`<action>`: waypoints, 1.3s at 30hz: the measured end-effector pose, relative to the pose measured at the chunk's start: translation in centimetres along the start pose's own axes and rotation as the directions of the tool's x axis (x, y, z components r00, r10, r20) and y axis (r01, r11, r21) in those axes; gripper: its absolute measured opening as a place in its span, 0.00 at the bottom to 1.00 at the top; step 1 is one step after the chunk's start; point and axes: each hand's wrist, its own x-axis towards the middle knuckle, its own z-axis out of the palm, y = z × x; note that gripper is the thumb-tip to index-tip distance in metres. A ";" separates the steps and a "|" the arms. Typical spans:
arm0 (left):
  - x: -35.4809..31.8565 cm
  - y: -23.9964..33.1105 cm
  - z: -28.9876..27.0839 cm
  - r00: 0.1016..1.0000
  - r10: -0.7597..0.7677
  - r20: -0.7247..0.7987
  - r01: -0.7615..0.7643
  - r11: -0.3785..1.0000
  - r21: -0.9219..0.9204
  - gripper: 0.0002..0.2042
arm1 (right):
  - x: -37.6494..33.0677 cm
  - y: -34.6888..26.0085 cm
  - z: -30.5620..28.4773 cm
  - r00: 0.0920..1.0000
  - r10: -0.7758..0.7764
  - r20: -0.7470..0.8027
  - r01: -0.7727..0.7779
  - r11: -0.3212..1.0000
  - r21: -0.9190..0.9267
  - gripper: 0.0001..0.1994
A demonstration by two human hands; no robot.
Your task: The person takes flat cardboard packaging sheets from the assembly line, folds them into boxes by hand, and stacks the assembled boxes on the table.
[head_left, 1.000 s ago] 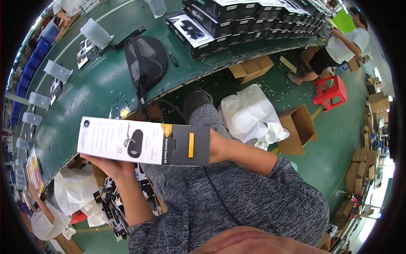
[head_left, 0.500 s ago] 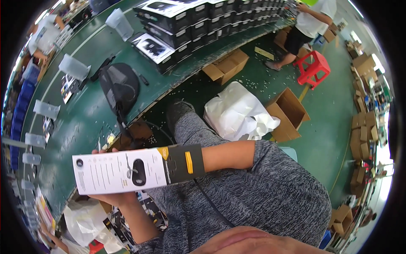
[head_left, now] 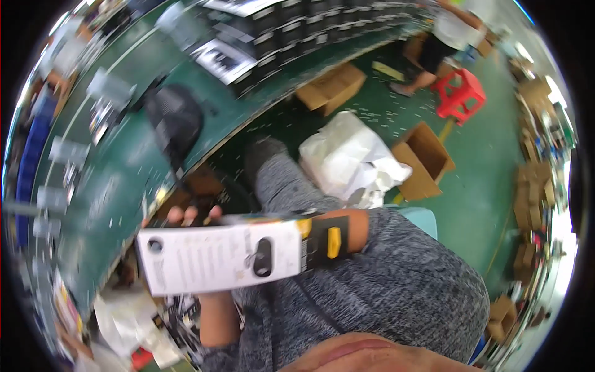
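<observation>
A long retail box (head_left: 211,257) in white, black and yellow, with a small picture of a dark oval item on its face, is held up in front of me and looks blurred. My left forearm (head_left: 218,319) rises behind the box's lower edge. Fingertips of what appears to be my left hand (head_left: 192,214) curl at the upper edge, closed on the box. From the right, my right forearm (head_left: 357,230) passes behind the box's black end. The box hides my right hand, so its grip does not show.
Left of me runs a green workbench (head_left: 93,223) with a black mesh bag (head_left: 173,118), clear plastic bins (head_left: 68,150) and stacked black-and-white boxes (head_left: 279,37). On the floor are a white bag (head_left: 347,155), open cartons (head_left: 424,161) and a red stool (head_left: 460,96). Another person (head_left: 452,31) stands beyond.
The box has moved to the right and tilted slightly, with my hands moving along with it. More of the fingertips show above its upper edge.
</observation>
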 end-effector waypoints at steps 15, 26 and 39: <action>10.3 18.0 -1.0 0.926 0.257 0.278 -0.360 0.824 0.437 0.36 | -1.1 4.2 -3.2 0.986 -0.073 -0.150 0.102 0.976 0.192 0.18; 35.6 -5.0 -1.8 0.531 -0.705 0.471 -0.800 -0.233 0.553 0.42 | -10.8 30.5 7.4 0.956 0.280 0.088 -0.262 0.950 -0.170 0.14; 35.4 -7.9 -10.2 0.625 -0.666 0.407 -0.714 -0.277 0.644 0.48 | -9.7 33.2 6.6 0.801 0.598 0.040 -0.593 0.800 -0.087 0.08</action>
